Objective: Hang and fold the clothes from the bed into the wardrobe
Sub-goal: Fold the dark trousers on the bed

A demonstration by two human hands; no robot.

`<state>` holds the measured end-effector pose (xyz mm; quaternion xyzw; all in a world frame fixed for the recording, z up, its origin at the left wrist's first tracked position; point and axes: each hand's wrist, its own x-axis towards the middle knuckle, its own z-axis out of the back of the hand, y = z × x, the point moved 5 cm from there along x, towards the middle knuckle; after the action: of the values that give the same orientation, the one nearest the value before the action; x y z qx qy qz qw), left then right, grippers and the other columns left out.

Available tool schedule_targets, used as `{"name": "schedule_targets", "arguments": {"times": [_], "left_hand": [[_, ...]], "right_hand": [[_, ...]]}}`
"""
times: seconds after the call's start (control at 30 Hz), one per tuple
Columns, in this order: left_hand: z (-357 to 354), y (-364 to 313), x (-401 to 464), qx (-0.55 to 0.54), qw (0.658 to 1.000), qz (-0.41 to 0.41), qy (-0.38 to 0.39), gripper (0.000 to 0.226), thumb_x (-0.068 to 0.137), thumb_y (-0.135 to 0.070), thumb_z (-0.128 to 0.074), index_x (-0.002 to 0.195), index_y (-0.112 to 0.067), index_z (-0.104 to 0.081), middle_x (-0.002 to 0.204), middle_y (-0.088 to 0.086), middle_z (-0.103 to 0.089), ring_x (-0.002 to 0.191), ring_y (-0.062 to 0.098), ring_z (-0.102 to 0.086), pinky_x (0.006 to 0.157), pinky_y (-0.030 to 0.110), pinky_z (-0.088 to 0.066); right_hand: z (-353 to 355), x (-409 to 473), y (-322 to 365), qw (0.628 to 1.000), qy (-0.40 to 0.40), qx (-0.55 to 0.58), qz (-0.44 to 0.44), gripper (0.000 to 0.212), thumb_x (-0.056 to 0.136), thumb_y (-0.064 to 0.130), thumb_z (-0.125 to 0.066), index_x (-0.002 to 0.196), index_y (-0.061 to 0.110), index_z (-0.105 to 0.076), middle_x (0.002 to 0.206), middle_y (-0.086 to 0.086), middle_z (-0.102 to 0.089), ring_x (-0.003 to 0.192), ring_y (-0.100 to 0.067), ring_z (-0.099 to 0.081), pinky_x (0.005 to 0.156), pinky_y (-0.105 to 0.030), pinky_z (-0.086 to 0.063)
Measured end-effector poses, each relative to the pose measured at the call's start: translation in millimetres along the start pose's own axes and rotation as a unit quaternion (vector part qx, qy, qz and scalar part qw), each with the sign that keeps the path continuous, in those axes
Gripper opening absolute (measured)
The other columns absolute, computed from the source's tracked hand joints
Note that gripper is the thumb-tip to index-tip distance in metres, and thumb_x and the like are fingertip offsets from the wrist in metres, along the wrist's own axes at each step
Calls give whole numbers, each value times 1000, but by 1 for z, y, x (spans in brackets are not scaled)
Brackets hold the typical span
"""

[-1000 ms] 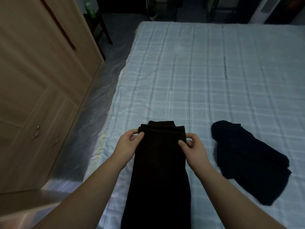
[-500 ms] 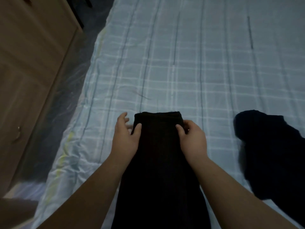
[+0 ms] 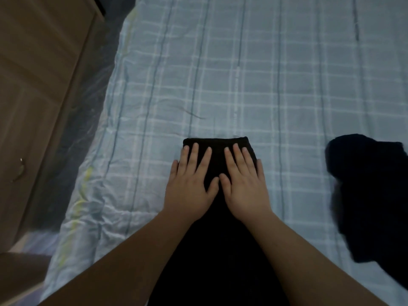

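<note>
Though flat-pressed, black garment point(image 3: 217, 239) lengthwise, away-pointing

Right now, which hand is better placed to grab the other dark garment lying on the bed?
Right hand: the crumpled dark garment lies on its side. The left hand would have to cross over.

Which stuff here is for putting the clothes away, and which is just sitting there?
For the job:
- black garment, flat under both palms
- left hand and right hand, fingers straight
- dark garment, lying apart on the right
- wardrobe
- bed

Just there:
- shiny plastic floor cover
</note>
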<state>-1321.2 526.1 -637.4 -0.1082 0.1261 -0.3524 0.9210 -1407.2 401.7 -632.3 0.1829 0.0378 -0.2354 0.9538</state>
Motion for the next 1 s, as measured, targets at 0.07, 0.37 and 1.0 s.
{"name": "schedule_targets", "arguments": {"times": [0.07,0.37,1.0], "left_hand": [[-6,0,4,3,1000,-7,-4,71,97,-58,-30,159,-31,-9,167,5,-5,154,22,2,121,51,-19],[2,1,-1,-33,999,-19,21,67,99,-56,-25,159,-32,-8,167,5,-1,154,23,4,121,54,-14],[-39,0,-288,27,996,-28,86,64,100,-47,-38,158,-28,-19,165,12,-16,153,29,-11,118,53,-24]], "right_hand": [[-8,5,-5,1000,0,4,-1,62,102,49,-20,160,29,-9,168,4,-4,154,-13,4,124,-50,-8],[0,-2,0,999,25,25,3,64,101,52,-17,160,28,-6,168,1,-1,154,-17,4,124,-53,-6],[-41,-280,20,985,136,-95,37,66,102,47,-33,159,19,-19,167,-3,-15,154,-21,-7,122,-56,-11]]}}
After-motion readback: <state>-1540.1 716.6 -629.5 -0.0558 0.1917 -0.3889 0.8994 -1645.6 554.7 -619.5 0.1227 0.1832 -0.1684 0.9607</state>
